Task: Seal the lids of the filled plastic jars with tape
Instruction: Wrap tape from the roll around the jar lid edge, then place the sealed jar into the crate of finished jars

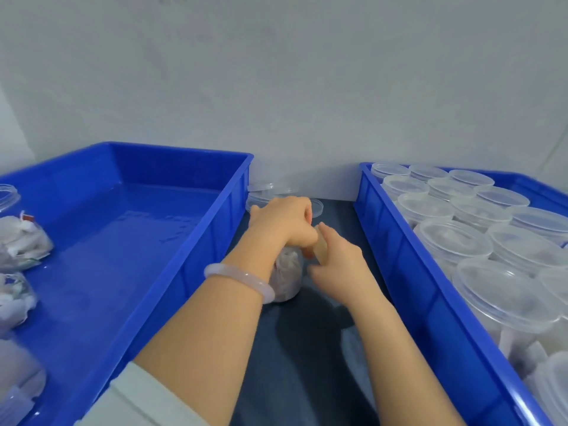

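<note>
A clear plastic jar (pixel 287 276) filled with white packets lies on its side on the dark table (pixel 307 348) between two blue bins. My left hand (pixel 284 224) is closed over the jar's lid end, hiding the lid. My right hand (pixel 336 269) grips a beige roll of tape (pixel 321 252) pressed against the left hand at the lid. A pale bangle (pixel 239 279) sits on my left wrist.
A blue bin (pixel 215 241) on the left holds a few filled jars (pixel 21 244) at its left side. The right blue bin (pixel 399 256) is packed with several lidded jars (pixel 455 241). Loose clear lids (pixel 264 192) lie by the wall behind my hands.
</note>
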A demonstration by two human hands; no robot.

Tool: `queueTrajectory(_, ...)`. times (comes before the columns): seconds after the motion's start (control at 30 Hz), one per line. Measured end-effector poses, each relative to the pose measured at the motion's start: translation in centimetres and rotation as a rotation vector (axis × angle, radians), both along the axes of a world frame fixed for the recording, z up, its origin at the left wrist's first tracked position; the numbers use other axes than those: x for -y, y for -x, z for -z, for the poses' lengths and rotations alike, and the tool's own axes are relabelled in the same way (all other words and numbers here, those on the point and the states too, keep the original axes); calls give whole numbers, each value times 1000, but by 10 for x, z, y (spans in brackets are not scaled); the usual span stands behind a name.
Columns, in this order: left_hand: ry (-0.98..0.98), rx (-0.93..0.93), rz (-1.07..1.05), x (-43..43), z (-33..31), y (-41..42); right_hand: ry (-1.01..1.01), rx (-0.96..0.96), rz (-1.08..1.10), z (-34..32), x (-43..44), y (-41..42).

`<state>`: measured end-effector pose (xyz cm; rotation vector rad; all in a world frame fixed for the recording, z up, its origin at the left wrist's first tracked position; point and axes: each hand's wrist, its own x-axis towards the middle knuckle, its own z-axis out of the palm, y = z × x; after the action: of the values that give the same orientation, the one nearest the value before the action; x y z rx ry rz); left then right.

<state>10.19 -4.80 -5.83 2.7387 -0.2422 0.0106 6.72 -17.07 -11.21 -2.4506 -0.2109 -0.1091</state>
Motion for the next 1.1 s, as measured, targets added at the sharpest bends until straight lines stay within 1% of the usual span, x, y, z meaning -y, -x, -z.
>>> queueTrajectory(0.1, -27, -100, 173, -17, -5, 0, -178, -45, -99, 1, 10, 4)
queueTrajectory(0.17, -22, -86, 201, -21, -2, 1, -269, 1, -87, 2, 13, 1)
queueTrajectory(0.2, -15, -72, 200, -21, -1, 0, -281, 28, -71, 3, 15, 0)
queueTrajectory(0.3, 29, -87, 187, -23, -1, 0, -217, 110, -36, 2, 16, -1)
queueTrajectory(0.4, 26, -85, 213, -24, 1, 0, -198, 159, 16, -4, 16, -6)
queueTrajectory(0.5, 89, -47, 251, -20, 5, 2, -209, 106, -1, -16, 18, -12)
queueTrajectory(0.63, 133, -58, 258, -22, 4, 2, -202, 60, -77, -25, 19, -20)
queueTrajectory(0.7, 130, -66, 229, -23, 4, 3, -243, 3, -143, -23, 18, -23)
queueTrajectory(0.73, 97, -74, 194, -22, 3, 3, -253, -30, -163, -22, 18, -23)
queueTrajectory(0.77, 53, -90, 156, -20, 2, 2, -244, -59, -171, -20, 19, -24)
queueTrajectory(0.83, 13, -111, 73, -13, 3, 0, -152, -81, -144, -15, 20, -24)
queueTrajectory(0.9, 20, -50, -18, -6, 6, 1, -38, -36, -69, -8, 13, -19)
queueTrajectory(1.0, 60, 74, -141, 4, 10, 2, 29, 25, 21, -5, -3, -8)
queueTrajectory(1.1, 71, 86, -224, 10, 8, -4, 193, 54, 109, -4, -10, 12)
